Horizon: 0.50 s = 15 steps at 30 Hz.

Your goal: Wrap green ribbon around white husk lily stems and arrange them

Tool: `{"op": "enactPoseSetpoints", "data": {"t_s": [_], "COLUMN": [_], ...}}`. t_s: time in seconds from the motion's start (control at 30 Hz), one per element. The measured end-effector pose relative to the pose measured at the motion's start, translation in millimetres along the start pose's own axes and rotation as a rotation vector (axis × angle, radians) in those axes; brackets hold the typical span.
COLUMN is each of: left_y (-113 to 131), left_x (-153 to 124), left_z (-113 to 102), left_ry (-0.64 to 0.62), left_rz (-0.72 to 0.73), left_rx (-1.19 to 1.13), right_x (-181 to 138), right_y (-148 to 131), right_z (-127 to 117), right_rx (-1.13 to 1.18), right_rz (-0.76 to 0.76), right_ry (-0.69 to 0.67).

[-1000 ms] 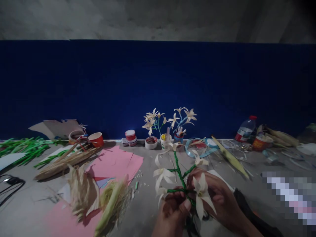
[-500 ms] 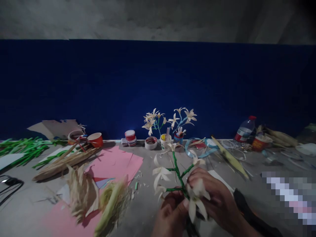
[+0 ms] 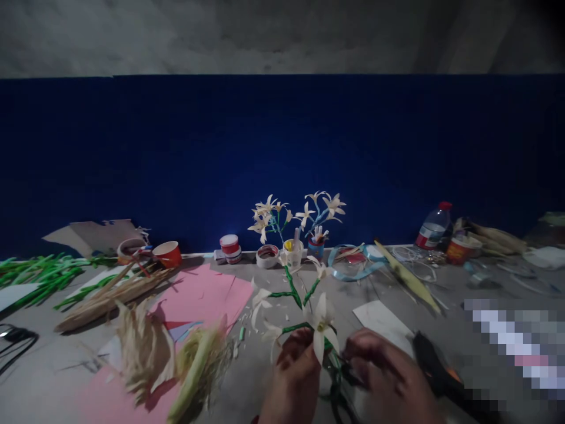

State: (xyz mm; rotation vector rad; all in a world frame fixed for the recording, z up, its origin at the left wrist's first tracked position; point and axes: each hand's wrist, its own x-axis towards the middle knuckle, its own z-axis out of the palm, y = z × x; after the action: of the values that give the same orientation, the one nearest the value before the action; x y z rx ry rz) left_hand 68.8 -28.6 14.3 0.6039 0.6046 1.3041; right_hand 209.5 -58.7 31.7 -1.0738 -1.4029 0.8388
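My left hand (image 3: 293, 374) is closed on the stem of an artificial flower spray (image 3: 298, 299). Its green-wrapped branches carry pale, pointed-petal flowers, and the largest bloom (image 3: 323, 327) faces me just above the fingers. To the right of the stem, my right hand (image 3: 388, 371) is curled with fingertips drawn together beside the lower stem. Its fingers are slightly blurred, and what they pinch is hidden. Dark green loops (image 3: 338, 391) hang between the hands, partly in shadow.
Two similar flower sprays stand at the back near a white cup (image 3: 292, 254) and a blue cup (image 3: 316, 250). Pink paper (image 3: 205, 294), corn husks (image 3: 143, 350) and green stems (image 3: 48, 274) lie left. A black tool (image 3: 435, 371), white paper (image 3: 382, 321) and a bottle (image 3: 435, 228) are right.
The large bloom has moved up and left, out from in front of my right hand. My right hand has shifted right and down, away from the blooms. The spray has moved slightly left.
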Motion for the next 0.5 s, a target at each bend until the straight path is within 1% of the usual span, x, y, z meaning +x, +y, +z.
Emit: {"op": "enactPoseSetpoints", "data": {"t_s": [0.07,0.13,0.2,0.27,0.37,0.47,0.5], "left_y": [-5.1,-8.9,-9.9,-8.2,-4.2,-2.9,-3.2], "left_x": [-1.2,-3.8,-6.7,-9.2,-11.3,-10.7,-10.1], "left_z": [-1.8,-2.8,-2.9,-2.1,0.2,1.6,1.4], "left_ry": [0.022,0.069,0.100,0.081,0.071,0.080,0.067], "left_rz": [-0.025,-0.012,0.036,0.067,0.046,0.015,0.010], "left_rx": [-0.026,-0.033,0.014,0.066,0.004,-0.120,-0.146], "right_x": [-4.7,-3.8,0.6,5.4,8.4,6.7,5.8], "right_y": [-2.5,-5.8,-8.6,-10.0,-9.1,-7.5,-7.6], "right_z": [12.0,22.1,27.0,27.4,24.7,22.2,21.5], "right_rx": [0.125,0.241,0.359,0.437,0.417,0.340,0.308], "right_rz": [0.095,0.207,0.272,0.317,0.355,0.296,0.280], "right_ry": [0.060,0.079,0.040,-0.005,-0.029,-0.054,-0.064]}}
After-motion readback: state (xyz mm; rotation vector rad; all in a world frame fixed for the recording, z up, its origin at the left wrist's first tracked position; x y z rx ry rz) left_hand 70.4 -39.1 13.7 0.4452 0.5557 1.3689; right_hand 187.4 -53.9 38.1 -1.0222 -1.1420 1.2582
